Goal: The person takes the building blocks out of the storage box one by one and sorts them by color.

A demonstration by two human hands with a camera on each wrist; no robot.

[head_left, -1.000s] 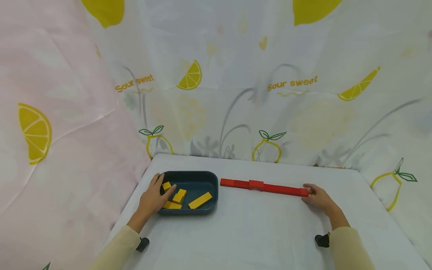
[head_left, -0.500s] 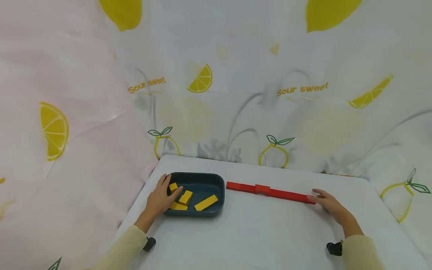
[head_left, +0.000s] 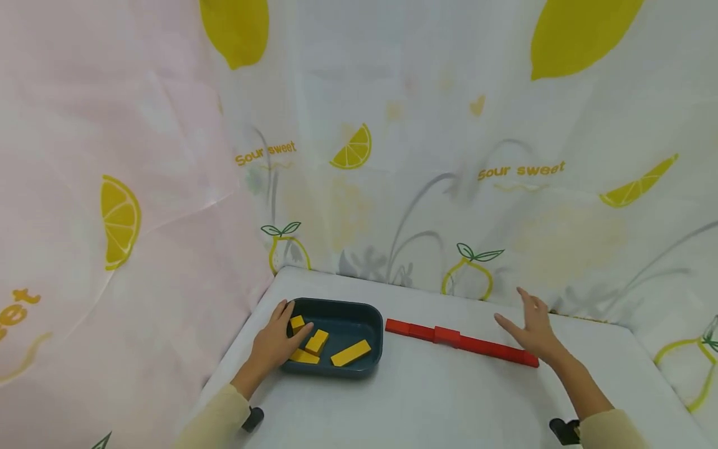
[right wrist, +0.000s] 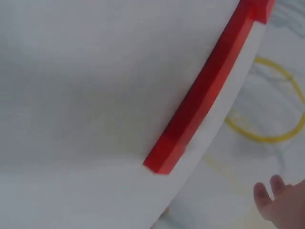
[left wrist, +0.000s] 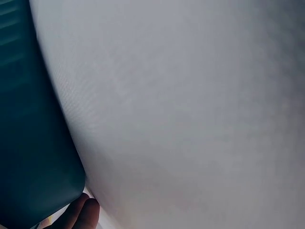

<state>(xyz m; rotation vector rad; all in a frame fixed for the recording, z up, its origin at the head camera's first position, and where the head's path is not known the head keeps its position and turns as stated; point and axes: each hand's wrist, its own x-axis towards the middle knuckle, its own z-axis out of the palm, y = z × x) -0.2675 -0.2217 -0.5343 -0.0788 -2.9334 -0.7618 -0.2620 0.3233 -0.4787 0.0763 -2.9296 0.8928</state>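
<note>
A dark blue tray (head_left: 336, 372) stands on the left of the table with several yellow blocks (head_left: 350, 353) lying in it. My left hand (head_left: 272, 345) grips the tray's left side, thumb over the inside and fingers along the outer edge. In the left wrist view, two fingertips (left wrist: 88, 213) show by the tray's corner. To the right, red blocks (head_left: 490, 349) lie end to end in a long row, with one block (head_left: 447, 337) standing out wider near the middle. My right hand (head_left: 535, 333) hovers above the row's right end, fingers spread and holding nothing.
The white table (head_left: 443, 399) ends at the back against a lemon-print cloth (head_left: 415, 156). Pinkish cloth (head_left: 134, 280) hangs close along the left side. Dark wrist cameras (head_left: 563, 430) sit beneath both sleeves.
My right hand has let go of the right end of the red row and lifted up with spreading fingers. My left hand stays at the tray. The head view has shifted.
</note>
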